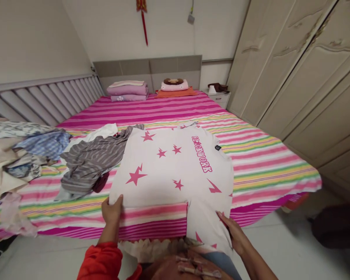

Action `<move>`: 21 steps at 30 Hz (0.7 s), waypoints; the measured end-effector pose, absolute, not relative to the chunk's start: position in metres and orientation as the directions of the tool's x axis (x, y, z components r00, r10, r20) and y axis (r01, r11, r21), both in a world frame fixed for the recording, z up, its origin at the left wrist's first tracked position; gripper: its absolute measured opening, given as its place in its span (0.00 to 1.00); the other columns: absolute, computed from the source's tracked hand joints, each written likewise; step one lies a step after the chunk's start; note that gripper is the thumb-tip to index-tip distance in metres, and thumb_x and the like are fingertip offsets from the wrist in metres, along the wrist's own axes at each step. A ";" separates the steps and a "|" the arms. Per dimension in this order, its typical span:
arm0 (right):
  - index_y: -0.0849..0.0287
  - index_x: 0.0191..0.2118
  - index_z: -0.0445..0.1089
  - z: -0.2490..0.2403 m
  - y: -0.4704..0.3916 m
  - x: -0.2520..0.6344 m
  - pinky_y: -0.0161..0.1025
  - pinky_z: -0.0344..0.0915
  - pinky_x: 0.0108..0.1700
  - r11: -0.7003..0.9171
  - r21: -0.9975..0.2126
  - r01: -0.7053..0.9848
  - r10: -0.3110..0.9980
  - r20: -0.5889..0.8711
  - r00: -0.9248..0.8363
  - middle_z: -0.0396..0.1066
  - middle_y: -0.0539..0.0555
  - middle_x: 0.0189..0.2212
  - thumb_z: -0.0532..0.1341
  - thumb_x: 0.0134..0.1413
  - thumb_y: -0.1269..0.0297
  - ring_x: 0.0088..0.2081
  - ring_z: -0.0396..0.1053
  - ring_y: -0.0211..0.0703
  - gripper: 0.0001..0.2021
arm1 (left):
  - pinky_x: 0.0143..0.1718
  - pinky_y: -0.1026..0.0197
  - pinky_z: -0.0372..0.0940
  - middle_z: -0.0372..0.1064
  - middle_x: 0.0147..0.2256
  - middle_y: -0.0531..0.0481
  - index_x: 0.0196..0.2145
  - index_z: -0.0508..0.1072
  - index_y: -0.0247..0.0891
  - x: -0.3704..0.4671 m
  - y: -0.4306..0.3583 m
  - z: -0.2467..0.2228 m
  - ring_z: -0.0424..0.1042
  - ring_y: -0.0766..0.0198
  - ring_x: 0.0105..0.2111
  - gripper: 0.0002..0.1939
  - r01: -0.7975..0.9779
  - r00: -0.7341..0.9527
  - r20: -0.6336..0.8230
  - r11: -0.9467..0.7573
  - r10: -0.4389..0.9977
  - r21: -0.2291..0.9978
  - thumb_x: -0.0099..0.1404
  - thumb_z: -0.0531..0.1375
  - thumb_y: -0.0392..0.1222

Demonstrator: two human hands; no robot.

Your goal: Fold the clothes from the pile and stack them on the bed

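Head view: white T-shirt (160, 171) flat on striped bed (256, 155), 1 o'clock from left hand (113, 210), 11 from right (235, 233). Long axis 9-to-3, hem (123, 165) at 9. Left thumb, fingers parted round hem corner; right fingers nearly straight on near sleeve (207, 221), toward 6. Grip firmness: cannot tell; undersides hidden. Far sleeve (189, 124) unclear.

Shirt (163, 167) on bed (259, 155), right of clothes (90, 159)
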State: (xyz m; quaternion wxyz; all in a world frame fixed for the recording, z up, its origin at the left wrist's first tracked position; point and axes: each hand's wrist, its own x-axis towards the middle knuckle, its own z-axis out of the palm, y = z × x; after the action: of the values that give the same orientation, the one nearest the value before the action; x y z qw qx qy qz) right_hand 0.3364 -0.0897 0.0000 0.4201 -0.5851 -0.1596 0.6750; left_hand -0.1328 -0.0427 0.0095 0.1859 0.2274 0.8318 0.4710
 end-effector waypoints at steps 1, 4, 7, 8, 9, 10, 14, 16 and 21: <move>0.60 0.34 0.75 0.007 -0.091 0.338 0.50 0.72 0.49 -0.627 -0.684 -0.373 0.747 -0.663 -0.041 0.80 0.60 0.33 0.74 0.31 0.48 0.44 0.77 0.61 0.24 | 0.41 0.49 0.69 0.70 0.32 0.45 0.40 0.70 0.33 -0.131 -0.044 0.017 0.72 0.54 0.34 0.24 0.086 -0.840 -0.190 0.470 0.508 0.878 0.48 0.69 0.48; 0.59 0.37 0.77 0.020 -0.097 0.345 0.52 0.66 0.56 -0.652 -0.696 -0.303 0.748 -0.656 -0.103 0.80 0.61 0.39 0.73 0.33 0.48 0.51 0.74 0.61 0.25 | 0.26 0.62 0.67 0.67 0.25 0.53 0.33 0.71 0.35 -0.129 -0.052 0.041 0.66 0.66 0.22 0.17 -0.151 -0.732 -0.420 0.474 0.536 0.868 0.48 0.71 0.42; 0.58 0.45 0.76 0.031 -0.106 0.352 0.51 0.61 0.62 -0.621 -0.754 -0.213 0.777 -0.628 -0.043 0.79 0.60 0.45 0.74 0.32 0.51 0.56 0.70 0.59 0.30 | 0.21 0.66 0.66 0.69 0.25 0.50 0.32 0.73 0.36 -0.130 -0.067 0.060 0.69 0.66 0.21 0.12 -0.265 -0.541 -0.532 0.468 0.651 0.843 0.50 0.70 0.37; 0.58 0.46 0.76 0.036 -0.109 0.355 0.51 0.60 0.62 -0.617 -0.761 -0.199 0.781 -0.624 -0.035 0.78 0.59 0.46 0.74 0.32 0.51 0.56 0.69 0.59 0.31 | 0.22 0.65 0.68 0.71 0.27 0.49 0.33 0.74 0.36 -0.131 -0.073 0.065 0.71 0.65 0.23 0.12 -0.294 -0.498 -0.548 0.463 0.673 0.836 0.51 0.70 0.35; 0.58 0.47 0.76 0.041 -0.112 0.359 0.52 0.60 0.62 -0.618 -0.761 -0.195 0.780 -0.625 -0.034 0.78 0.59 0.46 0.74 0.33 0.51 0.57 0.69 0.59 0.30 | 0.24 0.65 0.70 0.73 0.28 0.48 0.33 0.74 0.37 -0.132 -0.079 0.068 0.73 0.64 0.25 0.12 -0.328 -0.460 -0.560 0.455 0.689 0.828 0.51 0.70 0.34; 0.58 0.46 0.76 0.046 -0.114 0.363 0.51 0.61 0.62 -0.621 -0.758 -0.199 0.777 -0.629 -0.029 0.78 0.59 0.46 0.73 0.33 0.50 0.57 0.69 0.60 0.30 | 0.25 0.65 0.71 0.73 0.29 0.48 0.34 0.75 0.37 -0.133 -0.085 0.071 0.74 0.63 0.26 0.12 -0.358 -0.439 -0.568 0.443 0.696 0.822 0.50 0.70 0.32; 0.57 0.38 0.78 0.065 -0.125 0.384 0.50 0.66 0.59 -0.625 -0.748 -0.222 0.759 -0.649 0.049 0.79 0.59 0.44 0.74 0.29 0.51 0.55 0.70 0.63 0.25 | 0.20 0.68 0.69 0.72 0.25 0.53 0.33 0.75 0.36 -0.132 -0.108 0.072 0.72 0.67 0.21 0.13 -0.459 -0.438 -0.588 0.394 0.680 0.796 0.48 0.70 0.29; 0.57 0.36 0.78 0.069 -0.127 0.393 0.51 0.66 0.58 -0.635 -0.742 -0.215 0.748 -0.660 0.070 0.79 0.61 0.44 0.74 0.26 0.51 0.56 0.69 0.65 0.25 | 0.18 0.68 0.68 0.72 0.24 0.53 0.33 0.75 0.35 -0.129 -0.117 0.071 0.70 0.68 0.19 0.13 -0.511 -0.427 -0.614 0.383 0.664 0.770 0.49 0.69 0.29; 0.53 0.40 0.80 0.075 -0.101 0.409 0.57 0.66 0.57 -0.579 -0.815 -0.032 0.794 -0.572 0.205 0.77 0.64 0.46 0.71 0.26 0.50 0.59 0.65 0.72 0.28 | 0.22 0.65 0.71 0.76 0.28 0.48 0.37 0.74 0.34 -0.116 -0.117 0.078 0.73 0.65 0.21 0.09 -0.638 -0.413 -0.671 0.330 0.615 0.695 0.56 0.64 0.29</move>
State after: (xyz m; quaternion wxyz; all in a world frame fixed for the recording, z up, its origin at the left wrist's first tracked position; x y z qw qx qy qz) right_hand 0.4088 -0.1007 0.0750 0.3653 -0.6850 -0.2780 0.5657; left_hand -0.1159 -0.1169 0.0780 0.5416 -0.0095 0.6098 0.5786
